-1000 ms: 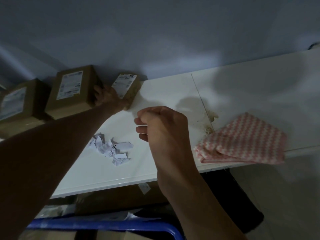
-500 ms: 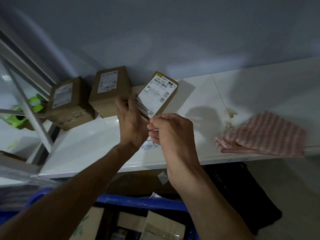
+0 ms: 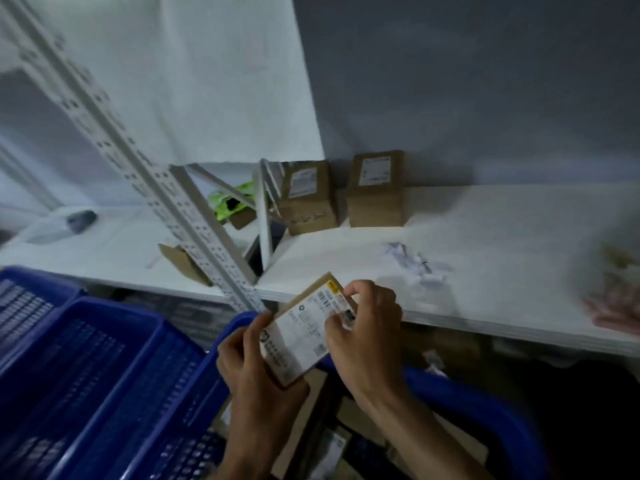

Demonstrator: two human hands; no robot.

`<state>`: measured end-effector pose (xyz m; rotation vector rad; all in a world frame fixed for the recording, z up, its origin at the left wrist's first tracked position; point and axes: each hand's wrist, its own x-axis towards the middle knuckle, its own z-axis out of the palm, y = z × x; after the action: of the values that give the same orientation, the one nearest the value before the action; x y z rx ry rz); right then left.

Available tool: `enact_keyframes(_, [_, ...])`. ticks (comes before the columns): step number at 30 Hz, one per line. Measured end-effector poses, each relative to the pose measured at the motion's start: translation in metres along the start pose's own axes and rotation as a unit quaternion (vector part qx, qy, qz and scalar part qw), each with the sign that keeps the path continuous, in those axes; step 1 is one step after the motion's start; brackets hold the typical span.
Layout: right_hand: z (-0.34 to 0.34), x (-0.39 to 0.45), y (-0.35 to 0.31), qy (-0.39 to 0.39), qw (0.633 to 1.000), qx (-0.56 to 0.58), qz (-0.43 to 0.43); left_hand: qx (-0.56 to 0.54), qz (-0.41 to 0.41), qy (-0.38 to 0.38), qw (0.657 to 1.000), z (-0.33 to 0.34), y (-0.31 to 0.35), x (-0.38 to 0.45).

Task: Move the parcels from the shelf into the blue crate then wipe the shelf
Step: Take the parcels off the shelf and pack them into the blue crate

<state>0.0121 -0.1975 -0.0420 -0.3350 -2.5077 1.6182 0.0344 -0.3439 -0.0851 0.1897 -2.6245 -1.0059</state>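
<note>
Parcel (image 3: 304, 332), flat brown cardboard with a white printed label, being held over the blue plastic crate (image 3: 460, 393), left hand (image 3: 256, 372) gripping its lower edge, right hand (image 3: 367, 337) pinching its upper corner with curled fingers (image 3: 353, 289). Sitting behind on the smooth white shelf (image 3: 485, 237): two boxy cardboard parcels (image 3: 375, 188), crumpled paper scraps (image 3: 412, 261), blurred pink cloth (image 3: 616, 303).

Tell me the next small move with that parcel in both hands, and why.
Probably lower the flat parcel into the blue crate below. The left hand and right hand both grip it above the crate's rim, off the shelf, where two boxes wait.
</note>
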Motion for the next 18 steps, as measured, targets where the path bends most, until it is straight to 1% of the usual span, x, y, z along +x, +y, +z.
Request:
enact_keyframes(1, [0.012, -0.01, -0.003, -0.027, 1.0, 0.015, 0.0, -0.008, -0.011, 0.007, 1.0, -0.012, -0.012, -0.004])
enact_keyframes(4, [0.035, -0.028, -0.005, -0.106, 0.992, 0.057, 0.024, -0.052, -0.007, 0.027, 0.998, -0.03, -0.037, -0.016])
enact_keyframes(8, [0.054, -0.044, 0.0, -0.157, 0.987, 0.026, 0.034, -0.11, -0.033, 0.04, 0.993, -0.041, -0.047, -0.035])
enact_keyframes(9, [0.056, -0.047, 0.001, -0.163, 0.985, 0.02, 0.044, -0.122, -0.046, 0.029, 0.991, -0.042, -0.046, -0.037])
enact_keyframes(11, [0.055, -0.048, 0.003, -0.145, 0.988, 0.01, 0.061, -0.141, -0.051, -0.014, 0.989, -0.042, -0.039, -0.033])
enact_keyframes(13, [0.049, -0.048, 0.001, -0.115, 0.991, 0.018, 0.062, -0.158, -0.021, -0.074, 0.984, -0.048, -0.028, -0.028])
enact_keyframes(15, [0.041, -0.05, 0.0, -0.116, 0.991, 0.038, 0.059, -0.216, -0.02, -0.098, 0.971, -0.054, -0.024, -0.022])
enact_keyframes(16, [0.038, -0.047, 0.0, -0.119, 0.99, 0.039, 0.058, -0.257, -0.046, -0.099, 0.96, -0.055, -0.022, -0.017])
enact_keyframes(18, [0.033, -0.045, 0.007, -0.118, 0.99, 0.034, 0.074, -0.333, -0.152, -0.124, 0.922, -0.053, -0.021, -0.012])
